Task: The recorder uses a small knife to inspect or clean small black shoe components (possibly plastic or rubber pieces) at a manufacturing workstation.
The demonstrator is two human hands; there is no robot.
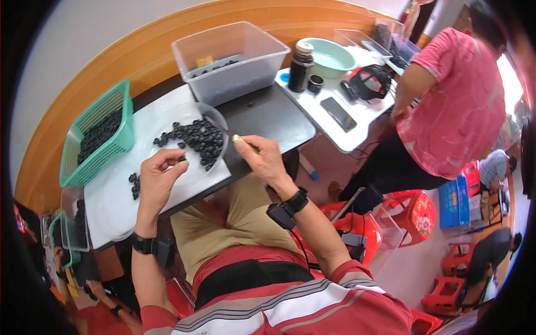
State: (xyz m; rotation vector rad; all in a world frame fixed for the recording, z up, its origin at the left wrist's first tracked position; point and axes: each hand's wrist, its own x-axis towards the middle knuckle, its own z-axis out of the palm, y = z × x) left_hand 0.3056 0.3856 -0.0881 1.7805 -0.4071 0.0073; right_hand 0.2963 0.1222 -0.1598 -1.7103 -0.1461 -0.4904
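Observation:
My left hand (158, 181) is closed, thumb and forefinger pinching a small round black part (181, 159) over the near side of a clear shallow tray (219, 114). In the tray lies a heap of similar black parts (201, 137), which look like small rings. To the right of the tray, my right hand (261, 158) is closed around a slim tool (237, 138). A pale yellowish bit shows at my thumb, and a thin dark end points toward the tray; its exact kind cannot be made out.
A green basket (124, 131) of black parts stands left, a large clear bin (240, 84) behind. On the white side table (349, 137) are a phone (338, 114), a dark bottle (300, 68), a basin (329, 58) and a black cap (371, 82). A person in pink (455, 106) stands right, near red stools (410, 215).

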